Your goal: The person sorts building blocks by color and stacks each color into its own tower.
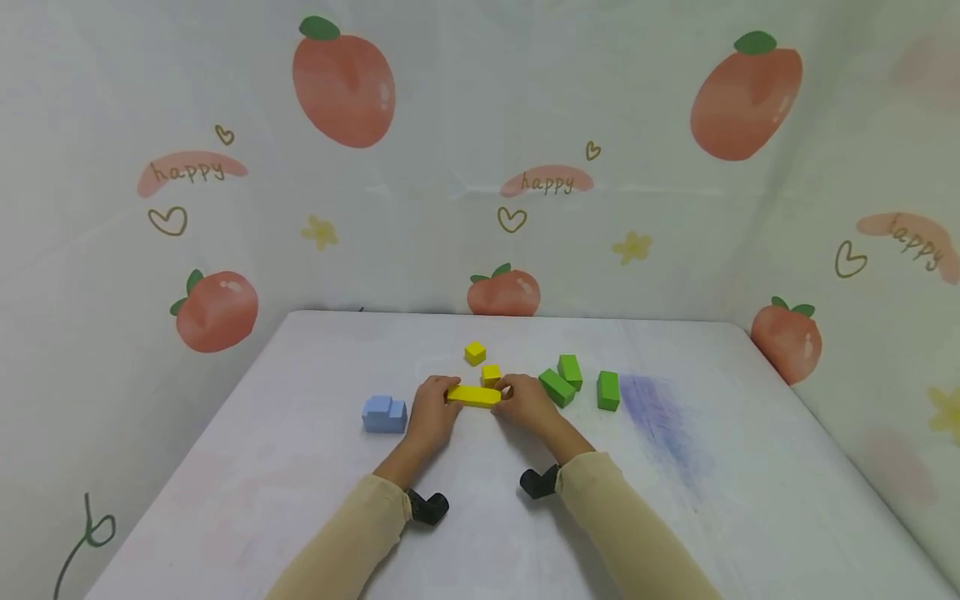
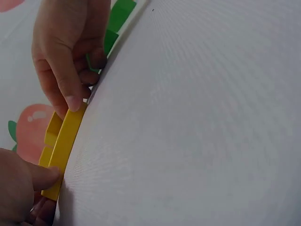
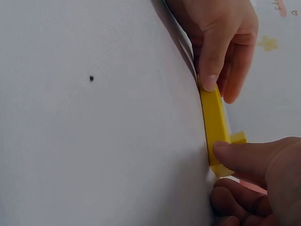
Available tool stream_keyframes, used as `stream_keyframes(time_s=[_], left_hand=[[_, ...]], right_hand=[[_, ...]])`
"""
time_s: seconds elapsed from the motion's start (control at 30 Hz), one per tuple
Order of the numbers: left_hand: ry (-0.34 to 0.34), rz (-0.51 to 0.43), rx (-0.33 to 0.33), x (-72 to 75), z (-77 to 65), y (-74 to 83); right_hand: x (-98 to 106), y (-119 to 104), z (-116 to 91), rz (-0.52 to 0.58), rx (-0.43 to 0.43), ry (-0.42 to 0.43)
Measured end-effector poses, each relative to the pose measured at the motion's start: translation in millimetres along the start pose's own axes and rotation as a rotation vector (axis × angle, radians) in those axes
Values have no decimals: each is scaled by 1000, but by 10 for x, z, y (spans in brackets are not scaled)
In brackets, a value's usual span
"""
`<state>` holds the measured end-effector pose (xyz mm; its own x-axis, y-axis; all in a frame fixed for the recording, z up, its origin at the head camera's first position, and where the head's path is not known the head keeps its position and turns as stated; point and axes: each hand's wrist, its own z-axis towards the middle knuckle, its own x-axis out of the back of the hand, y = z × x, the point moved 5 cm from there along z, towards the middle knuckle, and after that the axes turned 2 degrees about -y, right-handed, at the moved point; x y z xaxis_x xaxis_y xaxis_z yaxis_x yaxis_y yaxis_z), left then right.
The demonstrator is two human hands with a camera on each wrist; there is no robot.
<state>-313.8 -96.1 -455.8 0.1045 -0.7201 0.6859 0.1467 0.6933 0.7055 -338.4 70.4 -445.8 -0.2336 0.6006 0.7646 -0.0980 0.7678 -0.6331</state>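
Note:
A long yellow block (image 1: 474, 397) lies crosswise between my two hands near the middle of the table. My left hand (image 1: 433, 410) pinches its left end, and the thumb (image 2: 46, 177) lies along the near face in the left wrist view. At the other end, my right hand (image 1: 527, 403) grips the block between thumb (image 3: 230, 151) and fingers. Just behind the bar is a yellow cube (image 1: 491, 373), partly hidden by it. Another yellow cube (image 1: 475, 353) sits farther back. Light blue blocks (image 1: 384, 417) stand together left of my left hand.
Two green blocks (image 1: 557, 388) lie close together beyond my right hand, and a third green block (image 1: 608, 391) stands to their right. A purple smudge (image 1: 663, 421) marks the white tabletop (image 1: 300, 500). A printed cloth (image 1: 427, 217) hangs behind the table.

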Motion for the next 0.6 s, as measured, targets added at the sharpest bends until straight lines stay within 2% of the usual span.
stream_keyframes(time_s=[0.2,0.6], left_hand=[[-37,6,-7,25,-50,35],[-171,30,51,102,-143,43]], right_hand=[[36,59,-9,23,5,-27],[72,124,-98,1,43,-77]])
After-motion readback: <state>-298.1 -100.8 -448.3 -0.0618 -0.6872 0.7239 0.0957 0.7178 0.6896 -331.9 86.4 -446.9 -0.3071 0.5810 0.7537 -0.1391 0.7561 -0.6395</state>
